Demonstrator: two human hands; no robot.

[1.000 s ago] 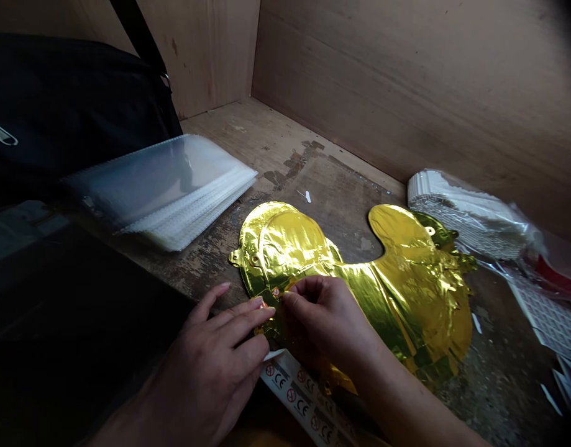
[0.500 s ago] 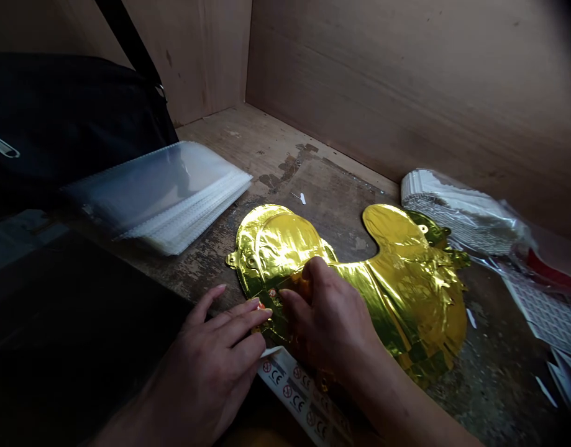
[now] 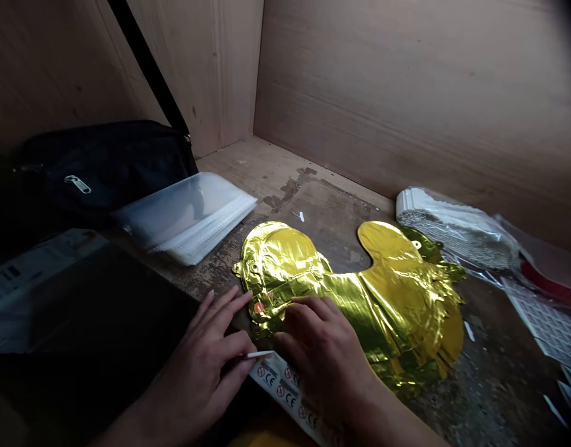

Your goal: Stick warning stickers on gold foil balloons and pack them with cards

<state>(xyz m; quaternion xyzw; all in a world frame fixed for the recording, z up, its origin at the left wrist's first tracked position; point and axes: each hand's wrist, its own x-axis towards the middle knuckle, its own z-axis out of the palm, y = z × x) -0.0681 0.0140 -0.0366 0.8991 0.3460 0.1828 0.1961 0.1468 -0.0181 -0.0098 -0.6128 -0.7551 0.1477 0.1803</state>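
Observation:
Flat gold foil balloons (image 3: pixel 378 304) lie overlapping on the worktable, with a small round orange-red mark (image 3: pixel 258 307) near their left end. My left hand (image 3: pixel 215 354) pinches the folded edge of a white sticker sheet (image 3: pixel 289 397) between thumb and index finger. Its other fingers stretch toward the balloons' left edge. The sheet bears rows of CE marks and red warning circles. My right hand (image 3: pixel 322 347) is closed, fingers curled over the lower left part of the balloons, right by the sheet. Its fingertips are partly hidden, so what they grip does not show.
Clear plastic sleeves (image 3: pixel 192 217) lie stacked at left, before a black bag (image 3: pixel 112 161). On the right are a plastic-wrapped white bundle (image 3: pixel 453 226) and a printed sheet (image 3: pixel 546 323). A tiny white tab (image 3: pixel 301 216) lies behind the balloons. Wooden walls (image 3: pixel 406 93) close off the back.
My right hand has drawn back slightly from the balloons toward the sticker sheet, uncovering more foil. My left fingers have shifted off the orange-red mark. The camera view has tilted up.

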